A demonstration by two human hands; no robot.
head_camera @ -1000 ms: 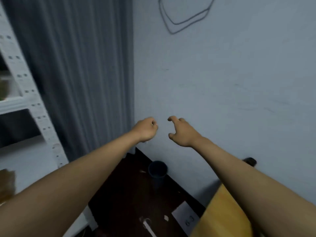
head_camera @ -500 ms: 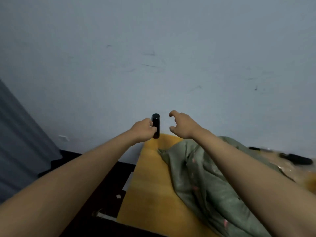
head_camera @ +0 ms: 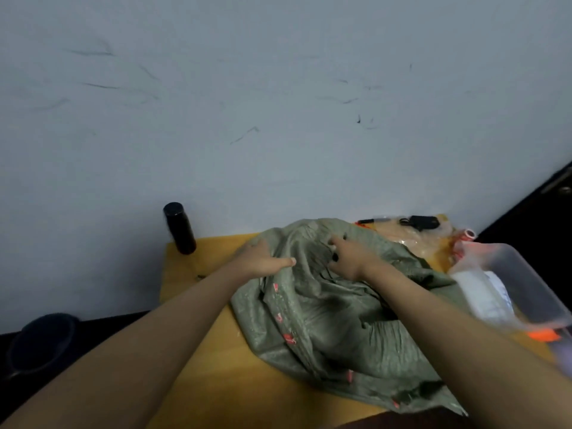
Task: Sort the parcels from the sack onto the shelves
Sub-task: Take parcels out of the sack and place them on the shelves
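The crumpled olive-green woven sack (head_camera: 334,308) with small red printed marks lies spread over the yellow wooden table (head_camera: 198,360), and both my hands are on its far, bunched end. My left hand (head_camera: 263,258) lies on the sack's left edge with fingers over the fold and thumb stretched flat toward the middle; I cannot tell whether it grips the cloth or only presses it. My right hand (head_camera: 349,255) has its fingers curled into the gathered cloth, pinching it. Half a second ago both hands hung in the air above the sack, half curled and holding nothing; now they have come down onto it. The red marks on the sack are too blurred to read. Left of the sack, against the pale wall (head_camera: 278,103), stands a black cylindrical bottle (head_camera: 180,228). Right of the sack is a clear plastic bin (head_camera: 523,283), and behind the sack lies crinkled clear plastic wrap (head_camera: 411,238) with a black object (head_camera: 421,222) on it.
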